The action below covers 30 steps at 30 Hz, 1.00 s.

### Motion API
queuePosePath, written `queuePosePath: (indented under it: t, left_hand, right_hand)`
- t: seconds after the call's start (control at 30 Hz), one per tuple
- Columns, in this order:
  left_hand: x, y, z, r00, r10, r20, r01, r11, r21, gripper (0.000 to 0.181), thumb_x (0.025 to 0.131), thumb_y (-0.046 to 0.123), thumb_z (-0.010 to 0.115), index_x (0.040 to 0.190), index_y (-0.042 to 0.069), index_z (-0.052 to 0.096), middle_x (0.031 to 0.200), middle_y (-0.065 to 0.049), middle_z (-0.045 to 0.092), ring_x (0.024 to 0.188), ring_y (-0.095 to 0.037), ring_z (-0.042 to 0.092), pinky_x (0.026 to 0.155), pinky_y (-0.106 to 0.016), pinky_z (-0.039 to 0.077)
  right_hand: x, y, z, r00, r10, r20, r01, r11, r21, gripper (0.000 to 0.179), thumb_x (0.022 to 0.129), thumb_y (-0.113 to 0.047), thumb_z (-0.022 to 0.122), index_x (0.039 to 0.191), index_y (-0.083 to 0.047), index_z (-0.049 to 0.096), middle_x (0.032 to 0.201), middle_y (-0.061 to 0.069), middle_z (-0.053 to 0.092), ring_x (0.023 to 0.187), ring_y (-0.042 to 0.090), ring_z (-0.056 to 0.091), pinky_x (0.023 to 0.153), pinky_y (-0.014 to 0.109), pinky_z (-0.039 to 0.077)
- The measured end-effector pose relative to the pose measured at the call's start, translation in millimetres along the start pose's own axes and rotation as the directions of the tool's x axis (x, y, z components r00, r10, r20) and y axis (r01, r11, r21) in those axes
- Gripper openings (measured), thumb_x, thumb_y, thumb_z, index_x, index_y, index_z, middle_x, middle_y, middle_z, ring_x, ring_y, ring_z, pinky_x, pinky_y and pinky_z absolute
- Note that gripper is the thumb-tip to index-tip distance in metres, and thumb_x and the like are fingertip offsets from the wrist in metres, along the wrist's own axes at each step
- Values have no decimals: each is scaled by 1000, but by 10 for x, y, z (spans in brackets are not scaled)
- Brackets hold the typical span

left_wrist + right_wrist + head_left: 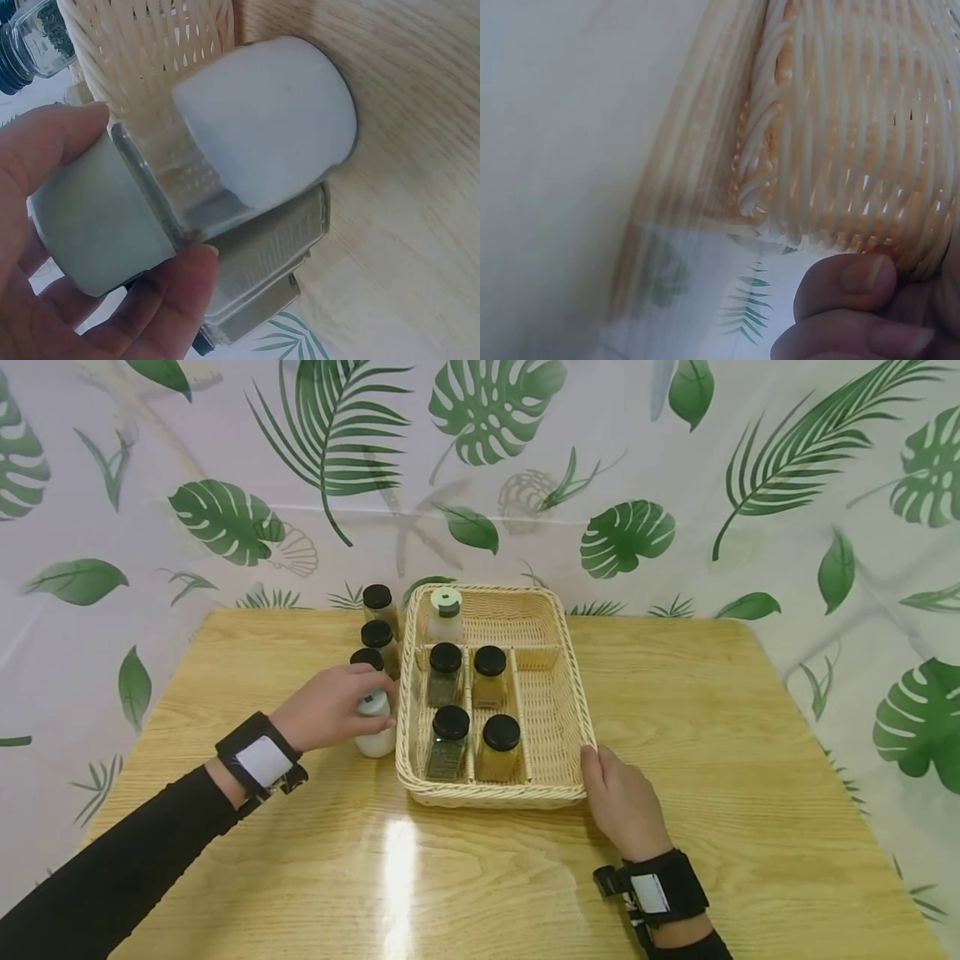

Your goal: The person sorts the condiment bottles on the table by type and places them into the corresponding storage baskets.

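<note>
My left hand [333,706] grips the pale cap of a glass spice jar [375,742] of white powder, just left of a woven basket [487,795]. In the left wrist view, thumb and fingers pinch that cap, and the white powder [277,120] lies toward the jar's base. At the basket's front right corner, my right hand [626,797] holds the rim, thumb on top. The right wrist view shows its curled fingers [847,281] against the woven side. Inside the basket stand two jars of dark green herbs [447,743], two yellow jars [500,747] and a pale-capped jar [447,618].
Three black-capped jars [378,633] stand in a row along the basket's left side, the nearest partly hidden by my left hand. Thin dividers [519,718] split the basket. Behind the wooden table [690,693] hangs a leaf-patterned cloth [525,485].
</note>
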<state>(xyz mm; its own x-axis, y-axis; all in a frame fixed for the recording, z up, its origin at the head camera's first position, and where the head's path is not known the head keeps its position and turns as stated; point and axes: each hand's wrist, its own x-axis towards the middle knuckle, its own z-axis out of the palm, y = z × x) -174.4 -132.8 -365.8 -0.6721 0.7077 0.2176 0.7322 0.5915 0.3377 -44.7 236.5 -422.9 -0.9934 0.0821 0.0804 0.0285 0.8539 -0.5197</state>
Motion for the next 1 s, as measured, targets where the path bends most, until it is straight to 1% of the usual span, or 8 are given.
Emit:
queuePosePath:
  t: [0.17, 0.4, 0.7, 0.8, 1.0]
  left_hand:
    - [15, 16, -33, 1000, 8, 14, -8, 1000, 15, 21, 79, 27, 75, 95, 19, 64, 85, 4, 55, 70, -12, 51, 58, -29, 47]
    - [49, 28, -84, 999, 17, 37, -18, 1000, 25, 21, 78, 26, 76, 95, 18, 65, 85, 4, 56, 69, -12, 50, 56, -29, 45]
    - [67, 58, -131, 997, -3, 83, 2, 1000, 3, 23, 77, 23, 78, 97, 14, 69, 88, 3, 58, 71, -14, 50, 59, -31, 44]
    - [53, 62, -165, 996, -6, 86, 7, 1000, -6, 24, 77, 23, 78, 98, 14, 70, 91, 3, 60, 73, -13, 50, 60, -31, 43]
    - [42, 68, -256, 998, 6, 69, -6, 1000, 0, 23, 78, 25, 78, 96, 13, 70, 92, 2, 63, 76, -14, 53, 62, -33, 45]
  right_hand:
    - [-10, -12, -14, 1000, 3, 9, -3, 1000, -1, 53, 104, -45, 19, 75, -8, 43, 56, 3, 32, 45, 16, 29, 44, 30, 25]
    - [4, -29, -43, 1000, 11, 11, -11, 1000, -11, 52, 104, -46, 19, 81, -7, 46, 58, 3, 34, 47, 17, 31, 44, 30, 27]
    - [1, -19, -38, 1000, -4, -6, 4, 1000, 0, 51, 104, -44, 21, 76, -8, 44, 56, 3, 33, 45, 17, 30, 43, 30, 26]
    - [3, -10, -25, 1000, -13, -14, 13, 1000, 6, 52, 104, -44, 22, 74, -8, 43, 55, 3, 33, 44, 17, 30, 42, 30, 26]
    - [7, 11, -7, 1000, -13, -14, 13, 1000, 1, 52, 104, -44, 22, 73, -8, 43, 55, 3, 33, 44, 17, 30, 42, 30, 26]
